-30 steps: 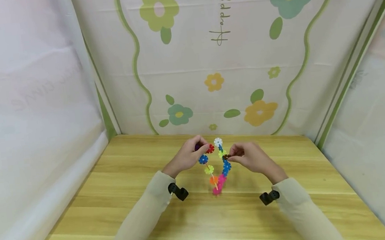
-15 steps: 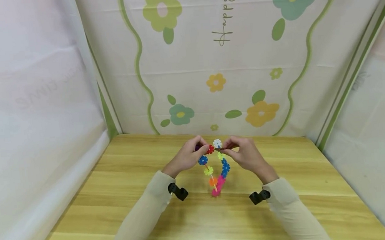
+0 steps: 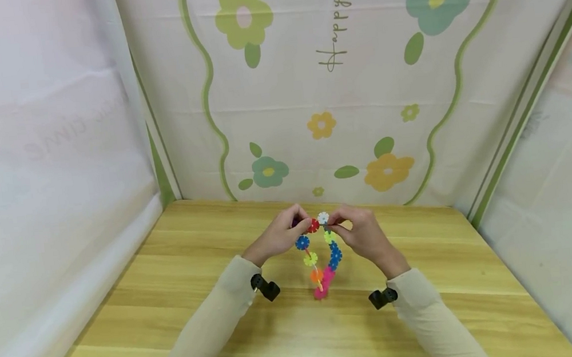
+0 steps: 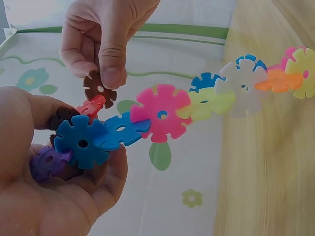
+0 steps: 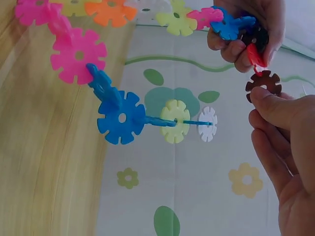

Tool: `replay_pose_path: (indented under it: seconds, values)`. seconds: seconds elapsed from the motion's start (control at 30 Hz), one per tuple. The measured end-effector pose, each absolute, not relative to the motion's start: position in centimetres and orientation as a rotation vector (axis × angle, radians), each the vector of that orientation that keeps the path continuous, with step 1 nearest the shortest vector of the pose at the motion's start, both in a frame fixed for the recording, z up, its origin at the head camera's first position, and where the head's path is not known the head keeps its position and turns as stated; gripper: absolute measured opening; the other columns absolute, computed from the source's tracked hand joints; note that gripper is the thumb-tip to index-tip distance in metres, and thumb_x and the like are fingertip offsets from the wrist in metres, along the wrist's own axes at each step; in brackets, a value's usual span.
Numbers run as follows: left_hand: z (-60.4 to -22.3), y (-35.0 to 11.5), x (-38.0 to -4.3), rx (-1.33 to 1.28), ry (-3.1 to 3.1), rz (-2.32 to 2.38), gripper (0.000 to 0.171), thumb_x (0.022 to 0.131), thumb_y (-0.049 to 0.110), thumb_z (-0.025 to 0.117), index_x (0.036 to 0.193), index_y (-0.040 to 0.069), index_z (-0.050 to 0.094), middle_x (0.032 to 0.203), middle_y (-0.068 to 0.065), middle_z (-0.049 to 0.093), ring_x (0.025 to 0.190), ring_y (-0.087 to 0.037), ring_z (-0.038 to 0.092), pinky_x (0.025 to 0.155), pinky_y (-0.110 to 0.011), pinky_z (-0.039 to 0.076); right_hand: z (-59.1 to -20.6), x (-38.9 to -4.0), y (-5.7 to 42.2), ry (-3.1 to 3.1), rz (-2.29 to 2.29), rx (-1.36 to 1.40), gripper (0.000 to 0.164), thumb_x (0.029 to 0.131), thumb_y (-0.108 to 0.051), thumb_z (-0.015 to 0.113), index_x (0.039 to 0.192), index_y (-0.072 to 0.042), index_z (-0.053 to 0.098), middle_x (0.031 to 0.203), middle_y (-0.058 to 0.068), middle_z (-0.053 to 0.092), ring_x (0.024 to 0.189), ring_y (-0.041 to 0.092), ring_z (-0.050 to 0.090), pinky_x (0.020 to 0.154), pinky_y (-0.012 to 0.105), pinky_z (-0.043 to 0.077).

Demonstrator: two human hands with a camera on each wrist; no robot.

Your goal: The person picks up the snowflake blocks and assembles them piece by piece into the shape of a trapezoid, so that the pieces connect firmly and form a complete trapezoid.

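Observation:
A chain of notched, flower-shaped plastic discs in many colours loops down between the hands, with blue discs (image 3: 335, 254) along its right side. My left hand (image 3: 283, 233) grips one end, its fingers around a purple disc (image 4: 48, 164) and a dark disc. From that grip a red disc (image 3: 313, 225) sticks out toward the right hand. Thumb and fingers of my right hand (image 3: 363, 231) pinch a brown disc (image 5: 266, 81), its edge meeting the red one. The chain's other end, a white disc (image 5: 207, 125), hangs free beside a pale yellow disc (image 5: 175, 121).
Below the hands spreads a wood-grain table (image 3: 302, 343). A white cloth printed with flowers (image 3: 389, 171) stands behind it, and pale cloth walls (image 3: 60, 194) rise at both sides. Each wrist carries a small black camera (image 3: 265, 287).
My right hand has moved left with the brown disc, bringing it to the red disc. The left hand stays nearly in place, and the chain's hanging part has shifted slightly.

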State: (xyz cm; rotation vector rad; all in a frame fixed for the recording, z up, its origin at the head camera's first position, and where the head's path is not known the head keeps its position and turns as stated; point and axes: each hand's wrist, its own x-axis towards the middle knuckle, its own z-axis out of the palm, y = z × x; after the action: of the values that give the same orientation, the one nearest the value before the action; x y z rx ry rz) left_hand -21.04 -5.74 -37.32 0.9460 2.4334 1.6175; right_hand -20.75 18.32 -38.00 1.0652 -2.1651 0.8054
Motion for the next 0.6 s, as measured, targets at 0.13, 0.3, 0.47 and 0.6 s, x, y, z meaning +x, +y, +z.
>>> replay_pose_path:
  seconds: [0.13, 0.3, 0.47, 0.6]
  values:
    - [-37.5, -5.4, -21.0, 0.928, 2.423, 1.652, 0.016, 0.113, 0.016, 0.050, 0.106, 0.003, 0.057, 0.090, -0.014, 0.060, 0.072, -0.016, 0.049, 0.065, -0.024, 0.043, -38.1, -20.7, 18.2, -2.114, 0.779, 1.071, 0.018, 0.083, 0.005, 0.085, 0.089, -0.008, 0.075, 0.086, 0.002, 0.077, 0.074, 0.013, 0.071, 0.067, 0.034, 0.062]
    - [-37.8, -5.1, -20.8, 0.945, 2.408, 1.665, 0.019, 0.113, 0.017, 0.049, 0.107, 0.000, 0.057, 0.090, -0.012, 0.058, 0.071, -0.015, 0.048, 0.064, -0.024, 0.042, -38.4, -20.8, 18.3, -2.065, 0.807, 1.063, 0.019, 0.081, 0.006, 0.086, 0.088, -0.007, 0.076, 0.085, 0.003, 0.077, 0.073, 0.014, 0.072, 0.066, 0.026, 0.059]
    - [-37.9, -5.3, -20.9, 0.944, 2.376, 1.655, 0.018, 0.113, 0.018, 0.049, 0.108, 0.003, 0.058, 0.092, -0.019, 0.059, 0.071, -0.016, 0.048, 0.065, -0.024, 0.043, -38.7, -20.9, 18.6, -2.116, 0.864, 1.074, 0.018, 0.083, 0.003, 0.086, 0.093, -0.008, 0.076, 0.089, 0.003, 0.078, 0.079, 0.016, 0.075, 0.071, 0.030, 0.063]
    - [-38.3, -5.6, -21.1, 0.950, 2.353, 1.619, 0.019, 0.113, 0.020, 0.050, 0.109, 0.003, 0.057, 0.093, -0.018, 0.058, 0.073, -0.016, 0.048, 0.066, -0.025, 0.043, -39.1, -21.0, 19.5, -2.253, 0.882, 0.981, 0.021, 0.085, -0.004, 0.087, 0.102, -0.007, 0.076, 0.097, 0.005, 0.078, 0.087, 0.020, 0.077, 0.079, 0.040, 0.065]
